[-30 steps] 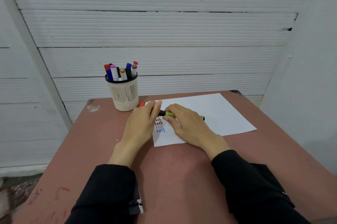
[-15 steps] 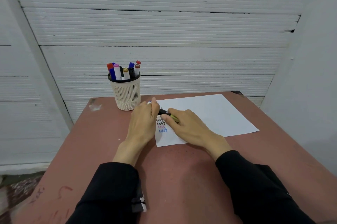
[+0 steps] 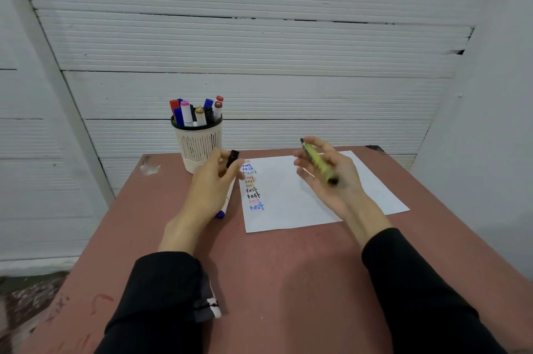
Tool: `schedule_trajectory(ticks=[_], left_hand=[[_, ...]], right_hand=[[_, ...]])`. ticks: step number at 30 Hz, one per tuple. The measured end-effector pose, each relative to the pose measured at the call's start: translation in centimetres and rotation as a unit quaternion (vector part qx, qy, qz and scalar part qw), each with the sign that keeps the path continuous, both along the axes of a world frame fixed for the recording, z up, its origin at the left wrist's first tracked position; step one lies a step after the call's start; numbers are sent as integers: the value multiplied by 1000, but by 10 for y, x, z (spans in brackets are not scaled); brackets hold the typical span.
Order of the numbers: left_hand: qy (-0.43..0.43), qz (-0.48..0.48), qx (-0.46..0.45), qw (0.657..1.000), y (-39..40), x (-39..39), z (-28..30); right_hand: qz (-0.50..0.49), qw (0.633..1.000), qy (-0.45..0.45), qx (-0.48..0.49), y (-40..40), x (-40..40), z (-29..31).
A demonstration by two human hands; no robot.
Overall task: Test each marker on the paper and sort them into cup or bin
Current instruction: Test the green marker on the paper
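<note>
- Right hand (image 3: pixel 328 172), raised above the paper (image 3: pixel 291 203), pinches a yellow-green marker (image 3: pixel 318 163) held aslant.
- Left hand (image 3: pixel 213 183) pinches a black cap (image 3: pixel 232 158) just left of the paper.
- A white marker (image 3: pixel 226 203) lies on the tabletop (image 3: pixel 288 273) under the left hand.
- Cup (image 3: pixel 198 148) of markers stands behind, near the paper's far left corner.

Left hand (image 3: pixel 212 183) is pinching a black cap (image 3: pixel 232 158) right by the paper's (image 3: pixel 291 195) left edge. Right hand (image 3: pixel 331 174) holds the yellow-green marker (image 3: pixel 317 161) tilted above the sheet. Slotted cup (image 3: pixel 199 146) full of markers sits near the table's (image 3: pixel 274 281) back edge. Another marker (image 3: pixel 226 203) lies on the table under the left hand.
</note>
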State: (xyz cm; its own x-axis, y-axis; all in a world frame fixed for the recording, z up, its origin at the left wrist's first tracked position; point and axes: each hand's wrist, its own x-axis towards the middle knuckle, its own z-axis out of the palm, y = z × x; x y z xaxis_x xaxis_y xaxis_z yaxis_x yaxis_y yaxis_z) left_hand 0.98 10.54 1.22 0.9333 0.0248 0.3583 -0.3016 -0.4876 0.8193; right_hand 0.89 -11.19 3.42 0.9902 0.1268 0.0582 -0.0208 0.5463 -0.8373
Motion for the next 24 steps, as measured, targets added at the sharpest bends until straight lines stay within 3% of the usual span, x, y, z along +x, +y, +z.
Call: schedule_trajectory(ticks=[1, 3, 7, 8, 10, 13, 24], left_hand=[[0, -1, 28, 1000, 1, -1, 0], [3, 4, 69, 998, 1, -2, -1], [-3, 15, 104, 995, 5, 1, -5], [-7, 12, 116, 993, 7, 2, -7], [7, -4, 147, 989, 9, 3, -11], [16, -31, 201, 979, 4, 2, -15], [-1, -44, 298, 953, -14, -5, -19]], right_hand=[[7, 1000, -12, -12, 0, 0, 0], [-26, 982, -37, -185, 6, -1, -7], [-86, 822, -107, -553, 18, -2, -34], [-88, 786, -127, -598, 18, -1, -39], [-107, 762, -145, -622, 11, 2, -43], [-120, 780, -136, -599, 0, 4, -41], [-156, 932, -71, -319, 3, 10, -30]])
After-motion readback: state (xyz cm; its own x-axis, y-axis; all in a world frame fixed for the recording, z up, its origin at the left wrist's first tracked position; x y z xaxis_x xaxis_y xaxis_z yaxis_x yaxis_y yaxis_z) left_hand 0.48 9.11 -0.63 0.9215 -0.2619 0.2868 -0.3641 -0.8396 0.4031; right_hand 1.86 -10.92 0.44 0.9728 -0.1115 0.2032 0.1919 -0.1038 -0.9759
